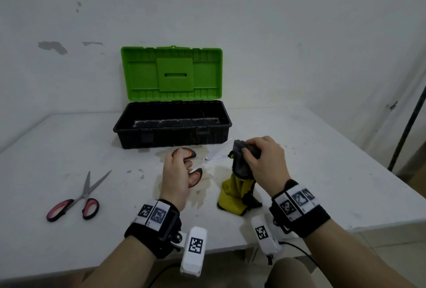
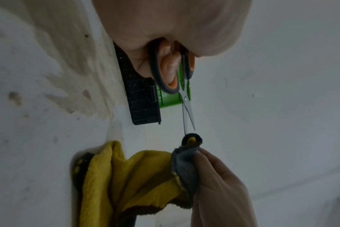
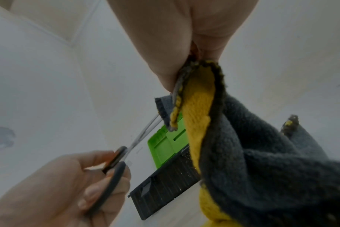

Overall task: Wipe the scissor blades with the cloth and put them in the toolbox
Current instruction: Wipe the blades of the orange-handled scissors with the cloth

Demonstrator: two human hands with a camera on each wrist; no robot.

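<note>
Over on the far left of the white tabletop [image 1: 311, 149] there's a second pair of scissors, the pink-handled scissors [image 1: 76, 200], lying flat with the blades a bit apart and pointing away from the person, well apart from everything else. Moving along, the left hand [image 1: 176, 177] has its grip on the orange-handled scissors [image 1: 196, 163]: fingers hooked through the black and orange loops, with the handles spread so the blades [image 2: 187, 112] stand open in a narrow V. They're held up off the tabletop and point to the right, toward the other hand. Behind them, at the back of the tabletop against the wall, sits the toolbox [image 1: 173, 124], black tub with the green lid standing straight up. I can't make out much inside it beyond some grime along the bottom. There's a brownish stain on the surface just in front of the box, under the hands. Then the right hand [image 1: 265, 161] has its grip pinched tight on the cloth [image 1: 239, 181], grey on one side and yellow on the other. The top of it is folded round the tip of one blade, and the rest hangs down so the bottom end bunches on the tabletop. Both wrists wear black bands with checker-pattern tags
</note>
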